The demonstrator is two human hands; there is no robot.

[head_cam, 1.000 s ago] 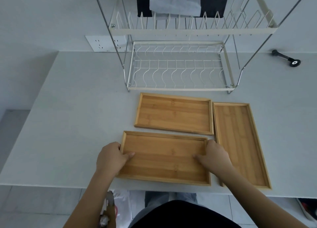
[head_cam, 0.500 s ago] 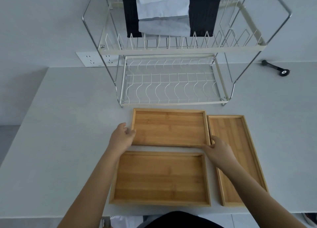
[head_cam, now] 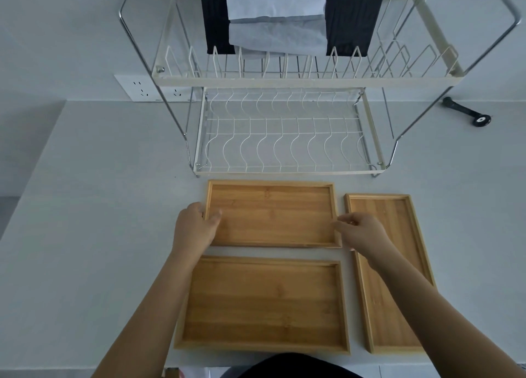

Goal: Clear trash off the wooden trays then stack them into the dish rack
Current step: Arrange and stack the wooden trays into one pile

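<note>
The far bamboo tray, pale, rimmed and bare, lies flat on the bench before the dish rack; left hand and right hand pinch its short edges.

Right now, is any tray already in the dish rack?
No: all three wooden trays lie flat on the table, and the dish rack's lower tier holds nothing.
</note>
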